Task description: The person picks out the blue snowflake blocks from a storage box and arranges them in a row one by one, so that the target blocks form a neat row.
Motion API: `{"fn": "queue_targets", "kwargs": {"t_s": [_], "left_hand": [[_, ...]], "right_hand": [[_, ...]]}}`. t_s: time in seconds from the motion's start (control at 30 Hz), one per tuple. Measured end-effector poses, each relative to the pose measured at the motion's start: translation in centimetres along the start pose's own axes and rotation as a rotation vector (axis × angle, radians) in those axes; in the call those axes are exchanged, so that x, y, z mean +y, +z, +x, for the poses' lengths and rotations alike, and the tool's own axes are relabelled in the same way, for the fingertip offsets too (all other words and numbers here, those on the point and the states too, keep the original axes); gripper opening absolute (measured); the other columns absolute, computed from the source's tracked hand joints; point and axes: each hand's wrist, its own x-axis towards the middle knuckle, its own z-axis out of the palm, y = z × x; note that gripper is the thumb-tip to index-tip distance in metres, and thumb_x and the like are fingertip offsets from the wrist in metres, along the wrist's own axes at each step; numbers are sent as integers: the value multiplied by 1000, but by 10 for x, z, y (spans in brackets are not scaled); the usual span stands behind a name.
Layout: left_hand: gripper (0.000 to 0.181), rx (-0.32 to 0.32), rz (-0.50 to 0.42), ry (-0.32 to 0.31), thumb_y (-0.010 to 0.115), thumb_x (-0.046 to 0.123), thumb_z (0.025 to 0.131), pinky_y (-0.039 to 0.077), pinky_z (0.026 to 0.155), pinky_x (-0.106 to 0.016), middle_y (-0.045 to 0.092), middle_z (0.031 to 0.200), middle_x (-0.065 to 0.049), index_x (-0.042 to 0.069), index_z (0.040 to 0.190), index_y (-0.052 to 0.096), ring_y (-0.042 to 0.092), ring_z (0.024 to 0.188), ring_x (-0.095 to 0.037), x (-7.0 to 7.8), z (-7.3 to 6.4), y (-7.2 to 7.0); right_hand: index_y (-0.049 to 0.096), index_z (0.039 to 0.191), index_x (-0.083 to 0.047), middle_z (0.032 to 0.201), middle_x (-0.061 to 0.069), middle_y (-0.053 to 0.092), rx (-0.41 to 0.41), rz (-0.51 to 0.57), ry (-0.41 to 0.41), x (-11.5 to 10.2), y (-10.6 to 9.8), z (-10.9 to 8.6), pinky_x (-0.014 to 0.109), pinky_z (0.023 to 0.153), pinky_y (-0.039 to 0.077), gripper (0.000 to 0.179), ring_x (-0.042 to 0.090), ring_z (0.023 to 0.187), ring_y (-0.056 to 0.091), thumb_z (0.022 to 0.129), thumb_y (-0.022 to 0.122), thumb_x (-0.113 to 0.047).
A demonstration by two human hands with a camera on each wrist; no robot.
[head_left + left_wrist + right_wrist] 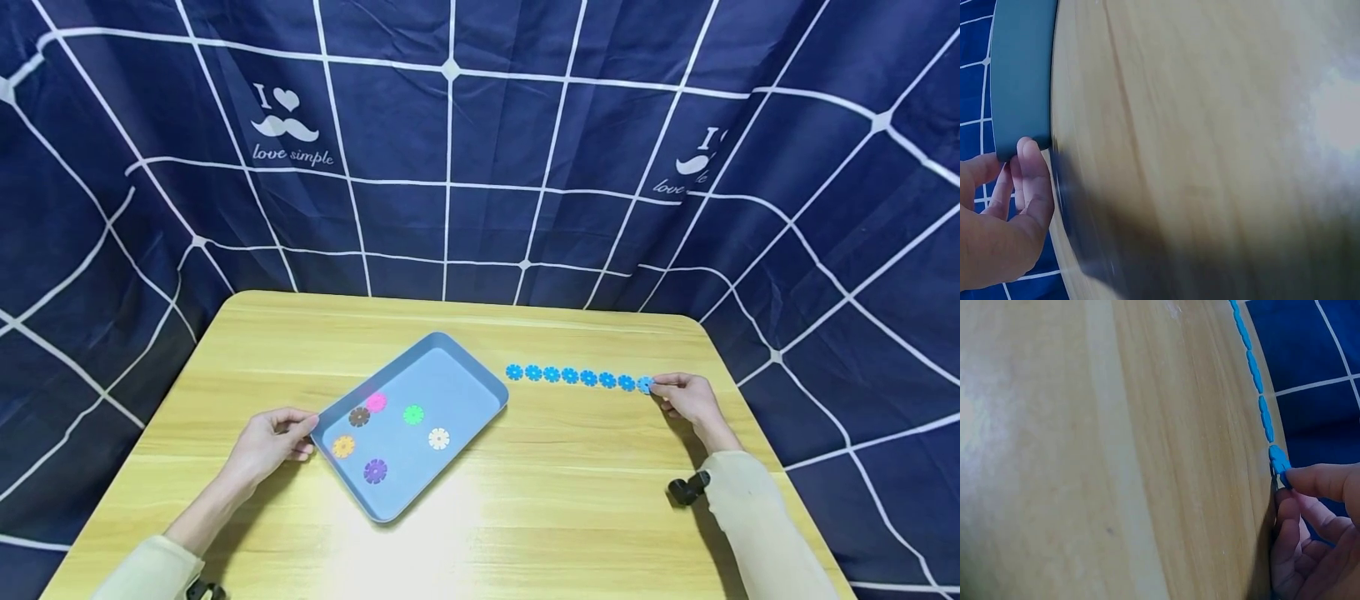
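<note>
My left hand [272,443] grips the left corner of a grey-blue tray [457,360], thumb and fingers meeting at its wall; the left wrist view shows the tray wall [1022,81] close up. In the tray lie a pink [377,402], a brown [359,417], an orange [343,447], a purple [376,472], a green [413,414] and a cream notched plastic disc [438,438]. My right hand [692,402] pinches a blue notched disc [1280,462] at the right end of a row of several blue discs [570,376]. That pinched disc is tilted up in the right wrist view.
Everything stands on a light wooden table [570,500] with rounded far corners. Behind and beside it hangs a dark blue curtain [487,217] with white lines. Black wrist devices [688,488] sit by both sleeves.
</note>
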Motion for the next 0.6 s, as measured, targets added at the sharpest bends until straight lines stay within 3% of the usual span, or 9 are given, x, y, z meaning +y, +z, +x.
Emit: {"fn": "queue_targets", "kwargs": {"t_s": [0.33, 0.5, 0.6], "left_hand": [[45, 5, 5, 4, 60, 20, 109, 67, 72, -23, 76, 94, 2, -17, 134, 58, 72, 75, -6, 4, 1, -10], [49, 52, 30, 39, 63, 26, 108, 67, 74, -22, 74, 93, 6, -16, 133, 59, 73, 75, -5, 14, -3, -18], [49, 78, 54, 96, 64, 26, 107, 67, 73, -22, 74, 92, 6, -17, 131, 61, 74, 74, -7, 22, -4, -22]], "right_hand": [[62, 133, 9, 77, -11, 66, 4, 2, -41, -4, 1, -4, 25, 60, 58, 45, 8, 67, 63, 103, 68, -23], [61, 135, 10, 79, -9, 69, 30, 9, -145, -15, 3, -14, 29, 57, 60, 46, 9, 66, 66, 103, 67, -23], [66, 130, 8, 79, -15, 67, 98, -25, -233, -28, 5, -23, 25, 55, 59, 42, 7, 65, 66, 102, 69, -22]]}}
